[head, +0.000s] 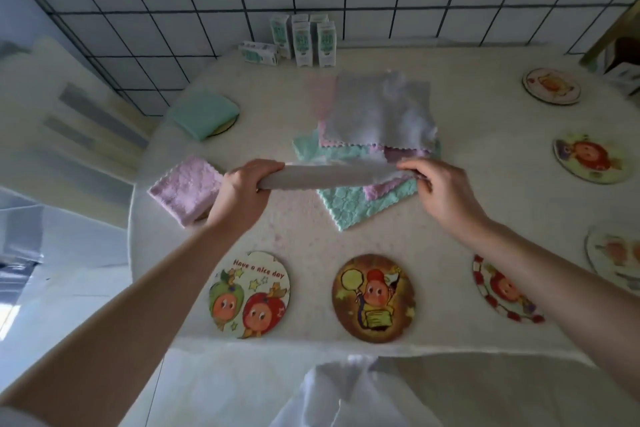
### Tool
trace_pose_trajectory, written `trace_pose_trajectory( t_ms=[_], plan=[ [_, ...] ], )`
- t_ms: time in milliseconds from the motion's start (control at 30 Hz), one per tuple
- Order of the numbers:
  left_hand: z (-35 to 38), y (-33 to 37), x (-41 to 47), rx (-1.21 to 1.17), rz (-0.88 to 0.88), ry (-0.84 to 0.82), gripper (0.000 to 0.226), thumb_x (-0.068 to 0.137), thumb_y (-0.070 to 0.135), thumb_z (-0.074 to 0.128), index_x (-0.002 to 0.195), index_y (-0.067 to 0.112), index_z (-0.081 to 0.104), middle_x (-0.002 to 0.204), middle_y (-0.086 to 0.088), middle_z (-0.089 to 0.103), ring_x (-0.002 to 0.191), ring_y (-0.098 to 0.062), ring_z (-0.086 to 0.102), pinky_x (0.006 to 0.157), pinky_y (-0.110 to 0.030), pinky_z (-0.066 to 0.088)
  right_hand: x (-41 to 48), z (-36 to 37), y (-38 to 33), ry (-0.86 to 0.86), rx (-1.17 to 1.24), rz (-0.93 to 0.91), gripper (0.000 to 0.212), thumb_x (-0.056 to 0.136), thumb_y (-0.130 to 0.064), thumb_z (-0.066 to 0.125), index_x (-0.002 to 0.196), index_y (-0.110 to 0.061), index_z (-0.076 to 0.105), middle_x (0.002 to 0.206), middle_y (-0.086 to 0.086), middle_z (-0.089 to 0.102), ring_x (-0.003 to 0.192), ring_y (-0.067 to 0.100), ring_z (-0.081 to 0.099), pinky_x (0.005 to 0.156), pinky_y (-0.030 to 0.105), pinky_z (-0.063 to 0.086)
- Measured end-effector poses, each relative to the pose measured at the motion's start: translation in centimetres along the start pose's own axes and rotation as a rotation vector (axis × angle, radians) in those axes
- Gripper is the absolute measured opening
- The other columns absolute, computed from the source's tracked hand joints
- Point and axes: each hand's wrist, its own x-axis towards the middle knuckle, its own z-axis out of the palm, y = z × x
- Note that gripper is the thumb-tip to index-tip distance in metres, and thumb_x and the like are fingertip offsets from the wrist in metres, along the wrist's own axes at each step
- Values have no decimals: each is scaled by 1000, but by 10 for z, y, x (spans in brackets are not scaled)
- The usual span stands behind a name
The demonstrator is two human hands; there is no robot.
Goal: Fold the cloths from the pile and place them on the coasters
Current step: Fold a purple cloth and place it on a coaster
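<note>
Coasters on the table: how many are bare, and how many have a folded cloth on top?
Bare coasters: 6
Coasters with a folded cloth on top: 1, under the green folded cloth
Total in view: 7
The pink folded cloth hides whatever lies under it.

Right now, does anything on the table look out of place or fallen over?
A small carton lies on its side at the far edge of the table, while the cartons beside it stand upright. Nothing else stands out.
</note>
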Motion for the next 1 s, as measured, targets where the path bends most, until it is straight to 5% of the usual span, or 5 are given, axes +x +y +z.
trace_pose_trajectory(
  t_ms=[167,367,633,867,1000],
  plan=[
    [12,-21,-102,-18,5,-141,46,70,-17,68,109,7,70,109,-10,70,97,-20,66,93,-25,50,-98,22,-24,-141,41,25,35,74,18,61,101,-4,70,98,10,71,88,13,65,90,3,38],
    [15,-19,-189,-117,-103,-268,45,60,-10,67,102,5,72,102,-7,72,92,1,57,88,4,32,-178,31,-42,-260,62,109,36,75,18,61,97,-8,71,94,3,71,83,8,65,84,1,39],
    [18,-19,-212,-124,-380,-447,39,76,-10,63,99,19,75,84,11,65,72,1,50,62,-1,36,-190,33,-37,-392,124,288,29,78,-2,70,101,-18,69,85,-14,67,73,-3,64,68,5,48],
    [34,-39,-150,-320,-825,-231,13,82,3,61,80,9,72,63,-4,60,51,-11,47,43,-17,37,-112,58,-10,-216,321,669,10,79,-16,72,77,-21,64,75,-8,67,71,7,63,65,20,49],
    [50,-51,-118,-423,-1009,-163,11,84,9,64,80,16,71,77,-7,70,71,-23,65,68,-38,58,-83,94,19,-195,374,863,13,79,-14,69,67,-17,64,67,2,69,65,21,62,70,44,55]
  ],
)
